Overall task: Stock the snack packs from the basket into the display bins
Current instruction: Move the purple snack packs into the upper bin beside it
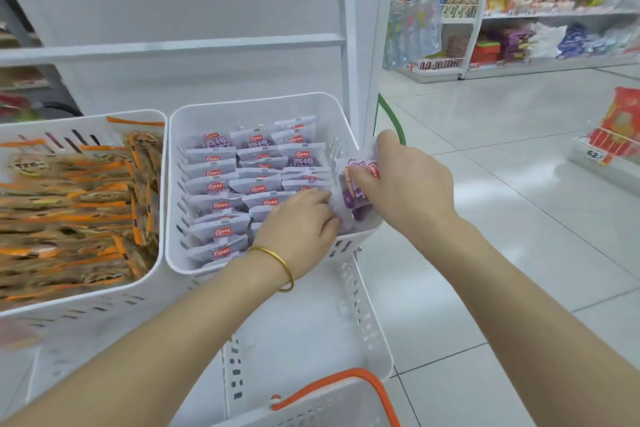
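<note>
Head view, looking down over the white display bin point(249, 102): this looks like the middle of the placing step. The right hand point(412, 184) sits at the bin's 3 o'clock edge, thumb and fingers clamped on a few purple-and-white snack packs point(353, 198) that are tipped over the rim and only partly inside. The left hand point(301, 225), with a gold bangle point(277, 258) on its wrist, lies at about 5 o'clock in the bin. Its fingers are spread over the stocked rows point(256, 163), touching them rather than gripping, as far as I can make out. The two hands are close, almost meeting at the bin's right corner.

The bin is already well filled, with rows of matching packs running from 12 down to 6 o'clock. I judge the next move needs the left hand to hold the rows back while the right slides its packs down into the gap along the right wall, then lets go.

The basket point(329, 406), with its orange handle, waits at 6 o'clock in the picture; its contents are out of sight. A neighbouring bin point(83, 116) at 9 o'clock holds orange-striped packs point(69, 204).
</note>
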A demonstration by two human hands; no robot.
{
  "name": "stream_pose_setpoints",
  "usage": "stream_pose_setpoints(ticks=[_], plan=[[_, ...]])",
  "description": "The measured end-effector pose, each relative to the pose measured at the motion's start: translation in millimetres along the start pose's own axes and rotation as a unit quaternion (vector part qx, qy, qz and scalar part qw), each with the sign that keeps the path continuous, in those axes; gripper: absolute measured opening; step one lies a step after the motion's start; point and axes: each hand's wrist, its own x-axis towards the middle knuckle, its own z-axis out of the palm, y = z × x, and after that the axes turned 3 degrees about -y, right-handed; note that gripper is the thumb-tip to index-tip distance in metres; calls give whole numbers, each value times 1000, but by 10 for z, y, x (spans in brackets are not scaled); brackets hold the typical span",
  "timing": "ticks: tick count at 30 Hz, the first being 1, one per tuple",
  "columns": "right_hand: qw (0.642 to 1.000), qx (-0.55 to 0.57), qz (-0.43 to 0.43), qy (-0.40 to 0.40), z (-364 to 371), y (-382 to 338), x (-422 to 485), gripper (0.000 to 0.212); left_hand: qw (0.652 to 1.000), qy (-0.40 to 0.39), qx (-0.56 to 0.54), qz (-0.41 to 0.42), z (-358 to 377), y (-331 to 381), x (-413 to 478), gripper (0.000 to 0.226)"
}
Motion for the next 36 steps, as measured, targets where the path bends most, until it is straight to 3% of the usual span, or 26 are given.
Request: stream_pose_setpoints(ticks=[4,9,13,18,24,26,29,32,34,36], plan=[[999,46,-5,22,41,-38,3,29,1000,-14,-4,13,2,-33,2,64],[998,-7,-33,-51,146,-49,88,30,999,-6,-5,34,-9,-80,-37,69],[988,146,29,-40,93,79,118,27,999,-14,13,30,-41,-49,-52,67],[938,330,107,29,62,281,107,30,997,-61,33,18,-70,-56,-31,45],[915,388,92,55,90,156,212,16,998,15,-2,60,-86,-8,35,76],[921,380,78,48,127,93,286,16,998,-20,30,47,-83,60,111,74],[941,332,43,49,192,73,372,20,994,-94,50,2,-35,140,170,47],[985,166,-1,56,219,82,410,32,990,-128,54,4,-17,161,151,41],[994,66,-27,80,263,60,420,37,990,-135,36,7,-50,164,145,39],[994,15,-45,97,360,14,465,39,997,-79,-7,4,-77,131,148,42]])
